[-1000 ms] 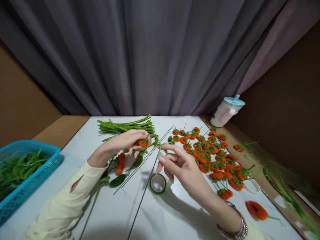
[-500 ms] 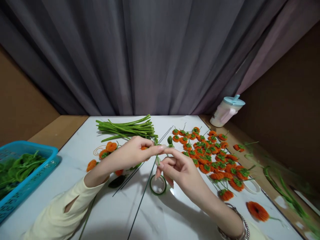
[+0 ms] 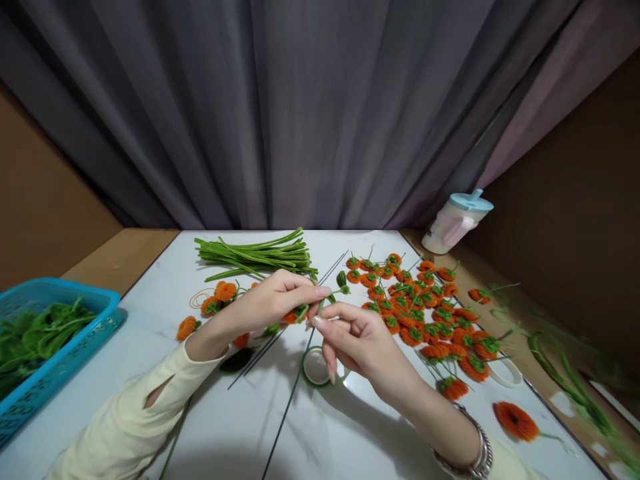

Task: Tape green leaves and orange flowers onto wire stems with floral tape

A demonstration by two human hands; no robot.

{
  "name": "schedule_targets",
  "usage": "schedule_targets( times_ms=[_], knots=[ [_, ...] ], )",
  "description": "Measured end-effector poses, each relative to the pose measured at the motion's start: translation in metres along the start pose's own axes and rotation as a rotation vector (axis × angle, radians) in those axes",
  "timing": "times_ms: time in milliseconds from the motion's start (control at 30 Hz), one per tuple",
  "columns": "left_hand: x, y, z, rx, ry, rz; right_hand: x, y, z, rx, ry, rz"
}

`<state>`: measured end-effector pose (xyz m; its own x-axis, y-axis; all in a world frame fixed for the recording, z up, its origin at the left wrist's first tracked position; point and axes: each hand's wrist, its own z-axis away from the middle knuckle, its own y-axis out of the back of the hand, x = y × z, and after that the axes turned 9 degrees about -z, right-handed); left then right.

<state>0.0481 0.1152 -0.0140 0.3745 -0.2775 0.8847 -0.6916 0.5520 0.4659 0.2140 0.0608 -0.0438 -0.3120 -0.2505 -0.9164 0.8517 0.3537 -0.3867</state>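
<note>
Near the middle of the white tabletop, my left hand [image 3: 287, 297] pinches a thin green stem [image 3: 321, 305] between thumb and fingers. A small green tip [image 3: 345, 290] sticks out just past its fingertips. Close on the right, my right hand [image 3: 355, 337] has thumb and forefinger closed on the lower part of this stem. Below the fingers a roll of green tape [image 3: 317, 367] lies on the table, partly covered by the right fingers. Orange and green flower pieces [image 3: 290, 317] show beside and under my left hand; their attachment to the stem is unclear.
Green stems [image 3: 255, 253] lie in a bundle at the back. Several orange flowers [image 3: 410, 300] spread over the right side. A blue basket [image 3: 107, 301] with green pieces stands left, a lidded cup [image 3: 453, 223] back right. Dark wires [image 3: 285, 413] cross the table [image 3: 225, 443].
The fingers have shifted on the stem, and the small green tip now shows to the right of my left fingertips. My right hand's lower fingers have moved slightly.
</note>
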Motion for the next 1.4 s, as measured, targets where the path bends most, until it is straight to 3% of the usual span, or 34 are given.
schedule_targets(
  times_ms=[167, 367, 533, 667, 767, 967, 1033, 1133, 1267, 1400],
  knots=[
    [-0.002, -0.005, -0.001, 0.083, -0.067, 0.047, 0.001, 0.002, -0.003, -0.019, -0.072, -0.16],
    [-0.004, -0.008, -0.001, 0.051, -0.126, 0.102, 0.005, 0.008, -0.006, -0.139, -0.084, -0.273],
    [-0.002, -0.012, -0.001, 0.036, -0.193, 0.174, 0.008, 0.007, -0.005, -0.168, -0.057, -0.32],
    [-0.008, -0.007, -0.004, 0.052, -0.228, 0.178, 0.008, 0.002, -0.001, -0.08, 0.023, -0.285],
    [-0.022, 0.0, -0.008, -0.052, -0.222, 0.183, 0.005, -0.001, 0.003, -0.027, 0.073, -0.24],
    [-0.033, 0.0, -0.015, -0.202, 0.008, 0.236, -0.002, -0.006, 0.009, 0.112, 0.138, -0.085],
    [-0.029, -0.005, -0.016, -0.155, 0.049, 0.242, -0.004, -0.007, 0.01, 0.146, 0.143, -0.028],
    [-0.022, -0.011, -0.019, 0.007, 0.071, 0.184, -0.005, -0.009, 0.01, 0.151, 0.106, -0.006],
    [-0.014, -0.016, -0.022, 0.212, 0.01, 0.14, -0.004, -0.008, 0.007, 0.157, 0.031, -0.009],
    [-0.009, -0.02, -0.022, 0.281, -0.01, 0.136, -0.002, -0.006, 0.004, 0.155, 0.013, 0.007]
  ],
)
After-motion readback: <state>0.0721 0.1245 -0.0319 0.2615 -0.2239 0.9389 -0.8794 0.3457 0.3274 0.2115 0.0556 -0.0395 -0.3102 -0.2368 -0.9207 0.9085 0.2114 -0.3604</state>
